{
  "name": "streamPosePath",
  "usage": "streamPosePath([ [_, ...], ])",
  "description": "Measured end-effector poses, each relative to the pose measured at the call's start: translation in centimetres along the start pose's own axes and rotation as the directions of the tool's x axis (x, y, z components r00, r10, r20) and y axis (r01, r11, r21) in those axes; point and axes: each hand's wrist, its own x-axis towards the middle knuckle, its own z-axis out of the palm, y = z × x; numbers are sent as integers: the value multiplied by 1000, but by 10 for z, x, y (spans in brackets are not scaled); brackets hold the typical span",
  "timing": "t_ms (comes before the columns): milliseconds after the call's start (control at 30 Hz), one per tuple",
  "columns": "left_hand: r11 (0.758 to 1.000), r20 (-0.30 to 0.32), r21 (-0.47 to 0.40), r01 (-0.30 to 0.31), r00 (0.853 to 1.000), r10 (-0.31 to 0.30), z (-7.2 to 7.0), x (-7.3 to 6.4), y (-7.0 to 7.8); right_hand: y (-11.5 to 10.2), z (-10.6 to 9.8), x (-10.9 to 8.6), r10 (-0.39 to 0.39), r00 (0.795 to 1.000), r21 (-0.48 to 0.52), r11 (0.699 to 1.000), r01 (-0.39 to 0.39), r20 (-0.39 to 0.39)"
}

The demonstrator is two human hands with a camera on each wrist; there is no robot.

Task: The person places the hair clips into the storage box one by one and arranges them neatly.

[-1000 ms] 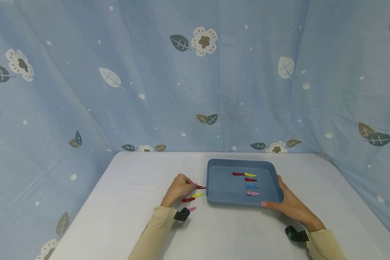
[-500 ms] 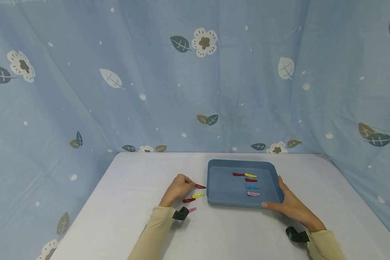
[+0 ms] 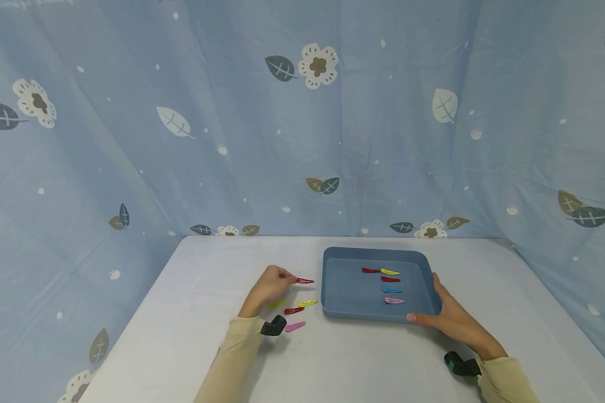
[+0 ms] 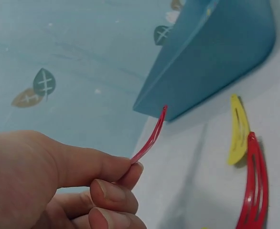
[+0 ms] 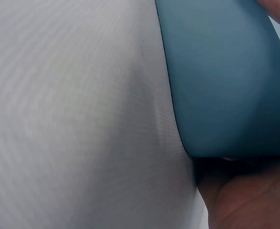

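Observation:
My left hand [image 3: 269, 288] pinches one end of a red snap hair clip [image 4: 152, 138] between thumb and index finger, its narrow tip pointing towards the tray. The clip is lifted off the table, just left of the blue-grey tray [image 3: 345, 294]. At the tray's near right corner, my right hand [image 3: 456, 320] holds it, thumb on the near rim and fingers along the right wall. Inside the tray's right half lie a red clip [image 3: 370, 270], a yellow clip [image 3: 390, 272], another red clip [image 3: 390, 279], a blue clip [image 3: 392, 290] and a pink clip [image 3: 394, 300].
On the white table left of the tray lie a yellow clip [image 3: 308, 303], a red clip [image 3: 294, 310] touching or close to it, and a pink clip [image 3: 295, 326]. Another yellow clip [image 3: 277, 304] is close beside my left wrist. A patterned blue curtain [image 3: 232, 140] hangs behind.
My left hand has picked the red clip up from the table and drawn it up and slightly left. A second loose yellow clip has come into view. The right hand and tray stay put.

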Motion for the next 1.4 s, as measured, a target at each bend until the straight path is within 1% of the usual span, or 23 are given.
streamPosePath([
  [133,999,-7,-38,-16,1000,15,-4,0,2,0,0,0,-3,1000,-1,1000,3,-4],
  [267,993,-15,-116,-6,1000,4,-6,0,4,-1,-1,-1,-2,1000,3,1000,2,-1],
  [333,987,-21,-159,16,1000,-20,-6,-1,5,-1,0,-1,3,1000,5,1000,-3,4],
  [367,982,-22,-189,21,999,-25,-7,-1,5,-2,0,0,3,1000,6,1000,-3,6],
  [533,962,-32,-272,37,998,-47,-6,-1,9,-1,1,1,4,1000,2,1000,-4,6],
  [600,950,-38,-311,38,998,-53,-4,-1,12,-1,1,1,7,1000,3,1000,-7,7],
  [700,926,-37,-377,34,998,-52,0,1,17,0,1,0,7,1000,4,1000,-7,6],
  [900,882,-16,-470,-19,1000,13,7,6,29,2,2,1,-15,1000,14,1000,15,5],
  [1300,797,13,-602,-46,998,68,24,14,64,1,1,1,-8,1000,-2,1000,8,-5],
  [1400,789,21,-613,-49,997,77,30,17,70,1,2,0,-5,1000,1,1000,5,-8],
])
